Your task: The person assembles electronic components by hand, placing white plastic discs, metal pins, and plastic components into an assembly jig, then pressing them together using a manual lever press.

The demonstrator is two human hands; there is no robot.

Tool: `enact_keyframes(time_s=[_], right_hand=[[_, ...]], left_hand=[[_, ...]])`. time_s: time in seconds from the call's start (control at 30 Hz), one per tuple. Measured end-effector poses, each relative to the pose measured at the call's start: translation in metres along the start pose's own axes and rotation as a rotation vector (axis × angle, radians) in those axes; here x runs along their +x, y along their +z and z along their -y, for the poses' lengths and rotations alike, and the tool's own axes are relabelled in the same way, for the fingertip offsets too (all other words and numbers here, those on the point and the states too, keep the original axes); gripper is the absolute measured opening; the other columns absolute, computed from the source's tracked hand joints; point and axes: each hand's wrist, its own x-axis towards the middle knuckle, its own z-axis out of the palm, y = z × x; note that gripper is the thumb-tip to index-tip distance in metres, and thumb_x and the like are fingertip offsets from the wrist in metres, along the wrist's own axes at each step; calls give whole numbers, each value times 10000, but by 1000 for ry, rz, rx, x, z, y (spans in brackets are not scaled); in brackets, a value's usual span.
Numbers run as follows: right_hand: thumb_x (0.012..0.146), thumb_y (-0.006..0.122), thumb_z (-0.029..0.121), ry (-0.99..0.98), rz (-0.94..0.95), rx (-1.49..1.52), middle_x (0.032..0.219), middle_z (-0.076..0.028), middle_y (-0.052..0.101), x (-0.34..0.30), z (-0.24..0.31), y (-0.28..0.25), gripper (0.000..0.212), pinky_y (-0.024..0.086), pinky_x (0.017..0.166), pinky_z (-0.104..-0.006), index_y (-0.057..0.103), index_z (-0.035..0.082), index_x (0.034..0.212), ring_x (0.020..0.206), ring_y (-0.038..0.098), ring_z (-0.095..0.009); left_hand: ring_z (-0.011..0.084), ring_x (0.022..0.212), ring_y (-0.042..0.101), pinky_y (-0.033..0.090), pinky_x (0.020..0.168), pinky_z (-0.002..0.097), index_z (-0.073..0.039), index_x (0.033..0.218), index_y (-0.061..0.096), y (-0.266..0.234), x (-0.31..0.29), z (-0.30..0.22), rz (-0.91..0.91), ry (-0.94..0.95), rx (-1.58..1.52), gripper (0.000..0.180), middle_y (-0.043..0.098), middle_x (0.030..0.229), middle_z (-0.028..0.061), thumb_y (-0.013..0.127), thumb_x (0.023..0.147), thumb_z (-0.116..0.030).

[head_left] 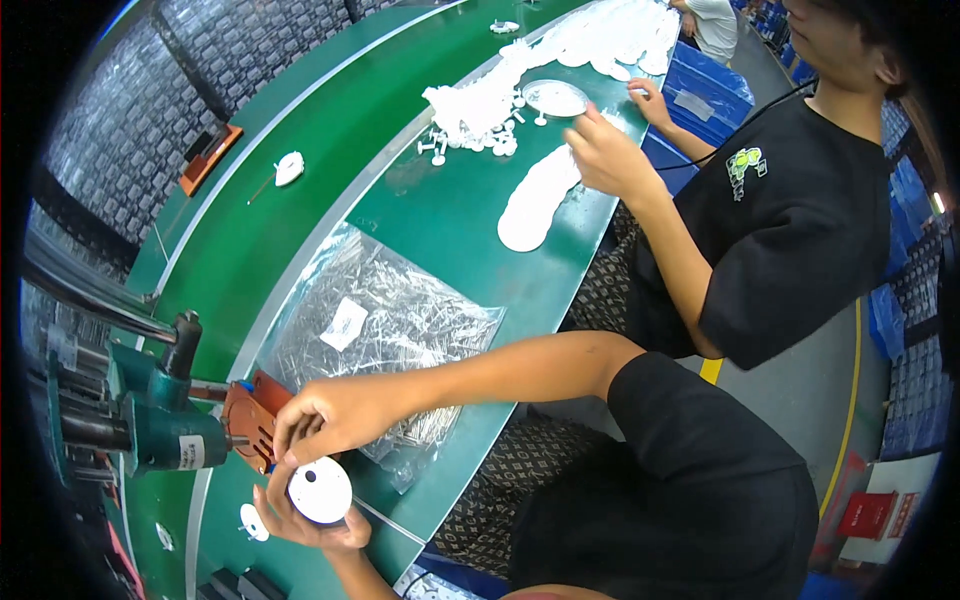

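Observation:
My left hand [290, 518] grips a white round disc [322, 496] with a dark off-centre hole, its fingers wrapped around the rim. My right hand [335, 415] is just above, fingers bent and pinched together at the disc's upper edge. Whatever those fingertips hold, if anything, is hidden. Both hands are close to the orange-red plate [248, 425] of a green bench press [175, 425]. Under my right forearm lies a clear plastic bag [375, 300] with many thin silvery pins and a white paper slip [345, 324].
A co-worker [790, 210] sits farther along the green table, hands near a clear round dish [556, 98] and a row of stacked white discs [535, 205]. White parts [480, 110] are heaped beyond. A green conveyor [330, 130] carries a white piece [289, 168]. Blue crates [705, 85] stand behind.

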Motion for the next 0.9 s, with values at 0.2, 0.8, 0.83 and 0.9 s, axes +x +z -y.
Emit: enact_keyframes(time_s=[0.2, 0.8, 0.83, 0.9], right_hand=[[915, 639, 280, -22, -9, 98, 1007, -78, 681, 3, -3, 3, 353, 510, 759, -237, 634, -13, 1113, 924, 628, -110], [904, 635, 251, 280, 4, 572, 921, -109, 657, -1, -2, 4, 346, 547, 610, -266, 586, -29, 1100, 696, 657, -160], [896, 648, 230, 231, -56, 519, 926, -107, 651, 1, -2, 6, 368, 543, 605, -258, 558, -36, 1133, 694, 654, -153], [875, 680, 177, 172, -103, 484, 922, -98, 636, 5, -1, 8, 446, 533, 589, -238, 489, -51, 1207, 693, 646, -136]], left_hand=[[340, 1125, 516, 410, 973, 432, 87, 1420, 187, 21, 5, -8, -340, -211, -548, 955, 498, 1226, 222, 520, 826, -584], [410, 1183, 476, 390, 1008, 536, -2, 1226, 520, -2, 13, 1, -464, -150, -287, 460, 476, 1264, 215, 490, 923, -346], [406, 1168, 491, 387, 1008, 534, 2, 1195, 541, -3, 14, -1, -508, -151, -280, 439, 498, 1246, 202, 553, 884, -307], [394, 1188, 483, 370, 1023, 519, 3, 1175, 560, -9, 17, 2, -406, -143, -176, 413, 502, 1252, 192, 615, 854, -251]])
